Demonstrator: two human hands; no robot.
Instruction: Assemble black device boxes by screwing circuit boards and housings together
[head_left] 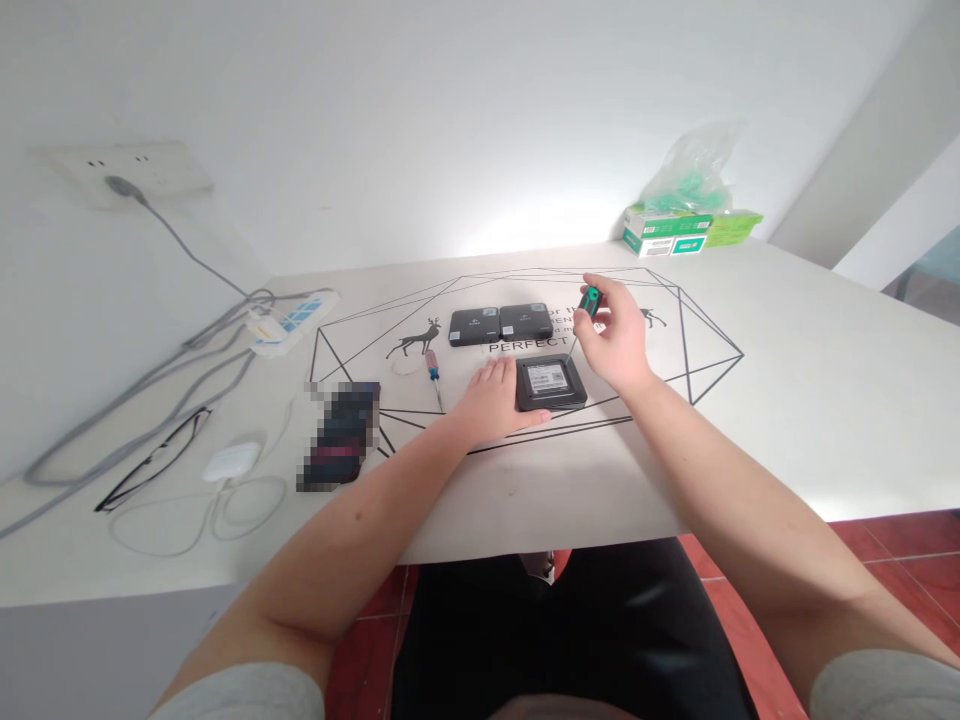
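Observation:
A black square box (550,396), like a small set-top box, lies on the table with its labelled underside up. My left hand (491,402) rests flat against its left side, fingers stretched out and thumb along the near edge. In my right hand (611,340) is a screwdriver (590,302) with a green and black handle, held nearly upright. Its thin shaft runs down to the box's far right corner; whether the tip sits in a screw is too small to tell. Beyond stand two similar black boxes, a left one (474,326) and a right one (526,320), side by side.
Left of my hand lies a second screwdriver (433,375). Further left are a pixelated dark object (341,437), eyeglasses (154,460), a white charger (231,461) with its cord, and a power strip (292,322) with grey cables. Green-and-white cartons (667,232) stand at the back right.

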